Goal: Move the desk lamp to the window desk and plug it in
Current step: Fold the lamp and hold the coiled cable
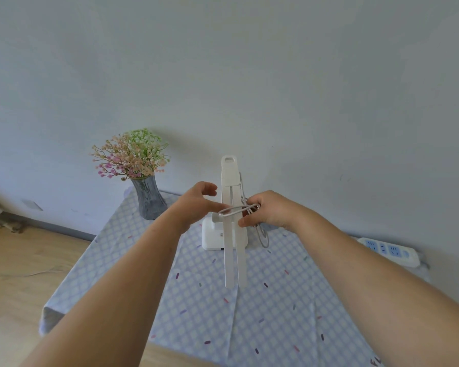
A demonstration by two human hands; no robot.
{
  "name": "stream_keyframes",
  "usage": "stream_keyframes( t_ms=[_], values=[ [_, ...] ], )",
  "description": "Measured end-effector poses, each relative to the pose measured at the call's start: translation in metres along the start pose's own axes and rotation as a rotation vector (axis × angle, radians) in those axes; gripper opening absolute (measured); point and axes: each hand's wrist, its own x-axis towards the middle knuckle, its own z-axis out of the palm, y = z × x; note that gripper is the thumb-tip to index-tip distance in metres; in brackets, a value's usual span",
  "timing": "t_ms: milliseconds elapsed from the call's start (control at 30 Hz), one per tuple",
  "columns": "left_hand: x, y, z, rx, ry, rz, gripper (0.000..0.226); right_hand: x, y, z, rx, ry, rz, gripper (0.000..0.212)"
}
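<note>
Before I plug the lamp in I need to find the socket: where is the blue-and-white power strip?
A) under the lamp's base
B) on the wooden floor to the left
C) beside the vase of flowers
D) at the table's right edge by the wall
D: the power strip lies at the right edge of the table against the wall, apart from the lamp and the vase.
</note>
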Motion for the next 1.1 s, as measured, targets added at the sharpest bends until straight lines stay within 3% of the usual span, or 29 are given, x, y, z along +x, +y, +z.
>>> stream_keyframes(
  t_ms=[100,367,567,800,1100],
  values=[
    [0.006,-0.001,-0.001,-0.002,-0.057,0.026,0.079,0.008,0.005,0.005,-0.015,0.015,0.017,0.026],
    [0.02,-0.003,-0.002,0.044,-0.154,0.055,0.079,0.029,0.018,0.013,-0.111,0.051,0.023,0.027],
    [0.034,-0.008,0.0,0.111,-0.103,0.099,0.071,0.047,0.024,0.019,-0.218,0.125,0.026,0.014],
    [0.043,-0.013,0.006,0.196,0.002,0.179,0.057,0.064,0.033,0.025,-0.267,0.216,0.063,0.026],
    [0.051,-0.014,0.013,0.239,0.087,0.211,0.043,0.079,0.037,0.028,-0.274,0.248,0.087,0.02]
  ],
)
